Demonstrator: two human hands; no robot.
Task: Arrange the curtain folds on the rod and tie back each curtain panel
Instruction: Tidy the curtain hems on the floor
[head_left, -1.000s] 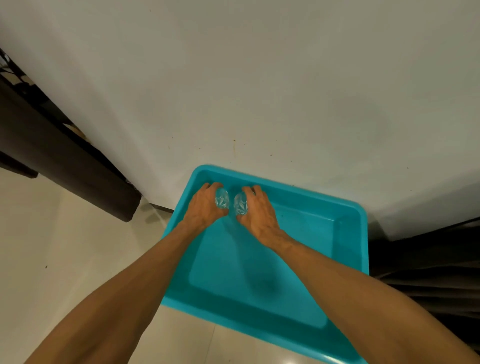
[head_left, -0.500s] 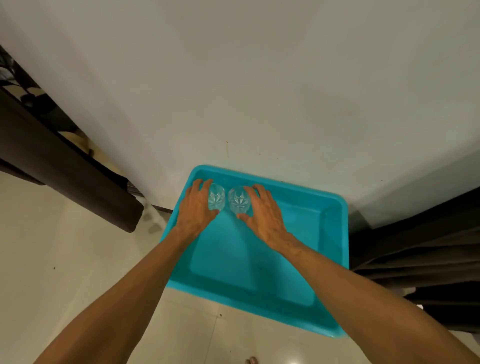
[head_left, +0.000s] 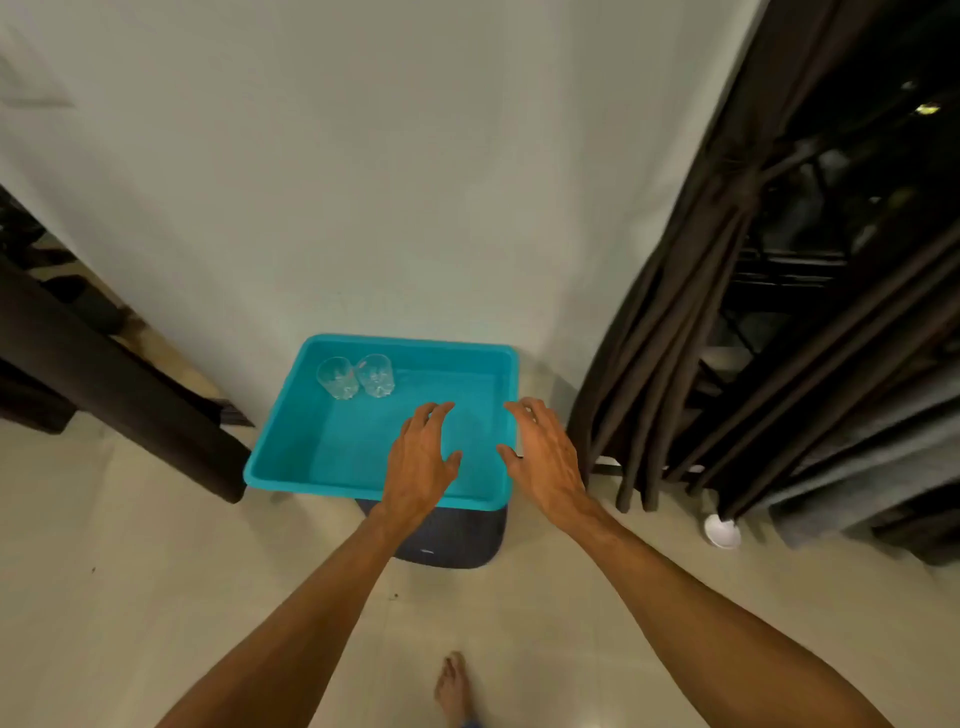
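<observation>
While both hands hover empty with fingers spread, the left hand (head_left: 421, 462) over the tray's near half and the right hand (head_left: 545, 457) by its right rim, contact hazards apply. A bare foot (head_left: 453, 686) stands near the dark base (head_left: 447, 540) carrying the teal tray (head_left: 275, 467); a kick could tip it. Two glasses (head_left: 356, 376) stand touching at its far left corner and could topple or chip. Beyond, at right, the dark curtain panel (head_left: 691, 322) hangs bunched to the floor; its hem could snag underfoot.

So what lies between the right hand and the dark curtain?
Head view: only the teal tub's right rim and bare floor separate the right hand from the dark curtain.
</observation>
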